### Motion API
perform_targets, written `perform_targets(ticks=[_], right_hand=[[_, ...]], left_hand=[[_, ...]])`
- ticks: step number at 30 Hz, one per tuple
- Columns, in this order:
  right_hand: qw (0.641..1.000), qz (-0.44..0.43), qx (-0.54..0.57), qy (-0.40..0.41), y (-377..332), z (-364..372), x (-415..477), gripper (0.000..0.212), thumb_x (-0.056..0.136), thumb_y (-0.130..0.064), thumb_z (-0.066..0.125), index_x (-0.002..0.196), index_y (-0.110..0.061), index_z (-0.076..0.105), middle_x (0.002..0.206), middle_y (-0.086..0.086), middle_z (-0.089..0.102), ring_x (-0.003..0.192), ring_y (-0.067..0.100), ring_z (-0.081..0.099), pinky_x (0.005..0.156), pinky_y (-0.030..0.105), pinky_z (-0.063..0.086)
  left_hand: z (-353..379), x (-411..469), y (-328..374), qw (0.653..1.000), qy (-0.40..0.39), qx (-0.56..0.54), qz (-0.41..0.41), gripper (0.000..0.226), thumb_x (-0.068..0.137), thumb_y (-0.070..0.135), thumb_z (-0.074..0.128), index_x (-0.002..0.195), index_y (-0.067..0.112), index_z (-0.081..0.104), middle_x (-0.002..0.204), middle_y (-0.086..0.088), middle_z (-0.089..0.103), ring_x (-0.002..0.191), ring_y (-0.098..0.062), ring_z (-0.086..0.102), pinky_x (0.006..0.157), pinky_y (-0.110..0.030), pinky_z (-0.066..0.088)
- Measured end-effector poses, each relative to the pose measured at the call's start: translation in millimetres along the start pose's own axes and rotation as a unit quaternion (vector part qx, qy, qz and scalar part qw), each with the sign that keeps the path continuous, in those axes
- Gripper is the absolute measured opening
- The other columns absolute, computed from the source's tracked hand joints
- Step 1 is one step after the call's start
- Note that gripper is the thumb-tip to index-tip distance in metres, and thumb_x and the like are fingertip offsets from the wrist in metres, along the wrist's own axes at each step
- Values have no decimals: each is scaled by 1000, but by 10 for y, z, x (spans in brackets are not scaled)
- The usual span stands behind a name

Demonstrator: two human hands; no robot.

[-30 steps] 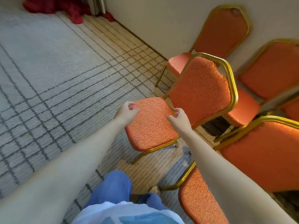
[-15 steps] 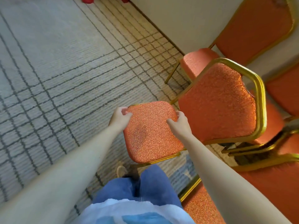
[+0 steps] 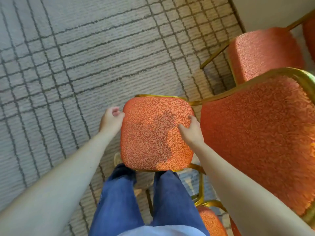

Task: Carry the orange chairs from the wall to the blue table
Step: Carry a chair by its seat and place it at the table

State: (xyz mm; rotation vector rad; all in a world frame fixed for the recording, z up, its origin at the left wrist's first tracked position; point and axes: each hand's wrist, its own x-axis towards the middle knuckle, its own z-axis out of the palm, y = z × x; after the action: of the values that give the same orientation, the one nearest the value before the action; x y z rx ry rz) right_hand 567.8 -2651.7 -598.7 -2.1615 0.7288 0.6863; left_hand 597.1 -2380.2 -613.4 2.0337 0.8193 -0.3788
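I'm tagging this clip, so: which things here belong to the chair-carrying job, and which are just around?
Job: orange patterned-fabric chair with gold metal frame, gripped at its seat by left hand and right hand; another orange fabric chair beyond it.
Just around: grey carpet with dark grid lines; pale wall.

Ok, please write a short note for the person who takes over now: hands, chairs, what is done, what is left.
Left hand grips the left edge of the chair seat; right hand grips its right edge.
Its backrest is to the right.
Another orange chair stands near the wall.
Blue table: not in view.
Done: one chair gripped.
Left: carry it to the table, then the others.
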Motion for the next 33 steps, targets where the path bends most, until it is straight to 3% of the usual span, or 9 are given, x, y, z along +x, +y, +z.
perform_targets(ticks=[4,7,9,11,13,18,25,30,33], right_hand=[[1000,-7,-22,-18,89,-55,440,69,86,-38,57,147,-15,33,149,11,38,135,27,39,110,43,34],[999,-2,-20,-25,187,-58,707,67,86,-35,58,146,-14,35,147,12,40,135,27,38,111,41,33],[999,8,-20,-28,254,-44,869,67,87,-34,58,147,-15,34,148,10,38,136,26,37,111,39,33],[999,14,-20,-33,339,-5,1025,68,87,-34,58,148,-16,32,149,9,38,137,25,35,110,39,33],[999,19,-10,-30,447,68,1179,68,86,-33,60,147,-16,33,147,9,40,136,25,37,111,40,33],[999,25,24,-29,688,264,1541,75,83,-28,65,147,-12,30,145,12,42,136,26,37,113,46,31],[999,14,48,12,979,563,1875,79,82,-36,69,148,-18,30,145,6,46,134,24,42,113,43,32],[990,72,119,28,1212,699,2037,82,83,-52,67,148,-19,30,146,6,45,134,26,43,112,45,33],[988,75,131,39,1310,744,2094,79,82,-49,69,146,-17,36,142,5,50,130,24,47,111,43,35]], left_hand=[[330,141,4,999,14,-6,-31,35,88,15,60,122,9,57,106,0,59,89,-8,54,66,-4,37],[570,251,-35,998,16,-25,-50,36,89,12,60,124,7,56,116,-10,61,93,-11,54,64,-4,38],[700,307,-51,998,12,-32,-56,36,90,13,59,125,7,55,119,-12,60,95,-17,57,71,-11,44],[818,375,-93,997,6,-37,-69,38,90,14,59,127,7,54,121,-12,59,101,-30,61,85,-33,48],[922,465,-190,997,3,-34,-75,38,90,14,59,128,6,53,121,-12,59,107,-31,60,89,-40,48],[1091,740,-532,998,23,0,-52,40,89,13,63,127,7,53,126,-13,58,109,-20,56,96,-28,41],[1242,1039,-985,992,78,93,-31,62,88,25,64,143,10,40,144,-15,42,133,-28,39,113,-35,28],[1372,1149,-1257,993,85,71,-37,60,95,38,52,147,14,32,148,-16,36,137,-27,34,110,-31,23],[1379,1219,-1398,994,90,60,-35,57,97,40,47,146,13,35,146,-14,40,134,-26,38,107,-27,25]])
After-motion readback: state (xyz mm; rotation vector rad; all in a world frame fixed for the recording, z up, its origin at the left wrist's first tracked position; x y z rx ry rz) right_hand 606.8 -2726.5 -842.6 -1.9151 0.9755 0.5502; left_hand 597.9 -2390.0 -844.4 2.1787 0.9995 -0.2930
